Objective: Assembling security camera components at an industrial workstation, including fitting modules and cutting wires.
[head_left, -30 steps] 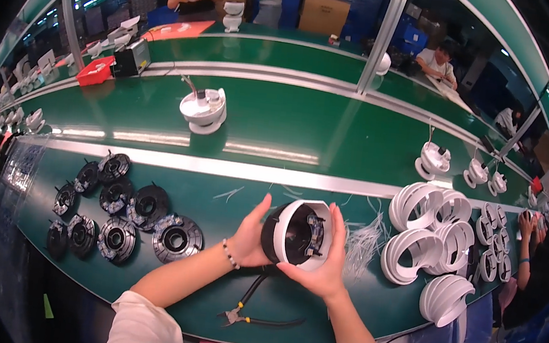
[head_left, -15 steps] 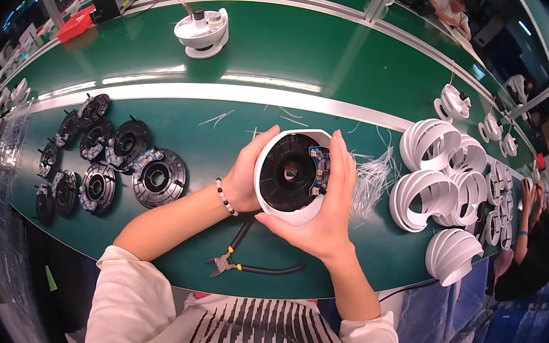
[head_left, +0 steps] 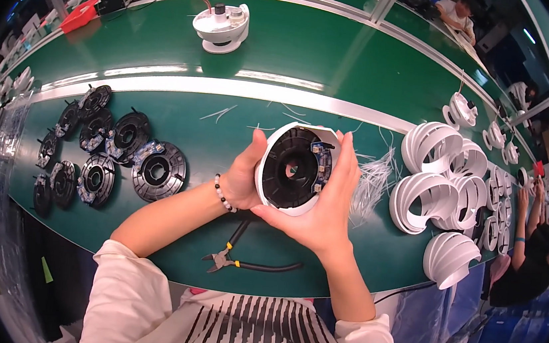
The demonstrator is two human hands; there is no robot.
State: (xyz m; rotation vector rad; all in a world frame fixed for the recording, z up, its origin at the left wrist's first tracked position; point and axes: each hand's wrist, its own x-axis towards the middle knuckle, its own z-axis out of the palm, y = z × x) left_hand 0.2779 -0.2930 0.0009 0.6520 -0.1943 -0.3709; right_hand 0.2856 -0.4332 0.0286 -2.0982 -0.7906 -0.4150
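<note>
Over the middle of the green table I hold a white round housing (head_left: 297, 208) in both hands. Inside it sits a black round disc (head_left: 276, 172), with a hole in its centre and a small blue circuit board (head_left: 320, 166) along its right edge. My left hand (head_left: 241, 180) is closed against the housing's left side, its thumb raised and its fingers partly hidden behind. Round the right and lower side curls my right hand (head_left: 326, 220), fingers along the rim. Just below lie cutting pliers (head_left: 227, 259), handles spread.
Several black discs (head_left: 159, 171) with circuit boards lie at left. On the right stand several white ring housings (head_left: 424, 202) beside a pile of thin white strips (head_left: 372, 182). Beyond a metal rail, white assemblies (head_left: 221, 28) ride on a green belt (head_left: 314, 48). A person (head_left: 533, 259) works at far right.
The housing has tilted in my hands, and my left thumb has come away from its rim. The white assemblies beyond the rail have shifted right.
</note>
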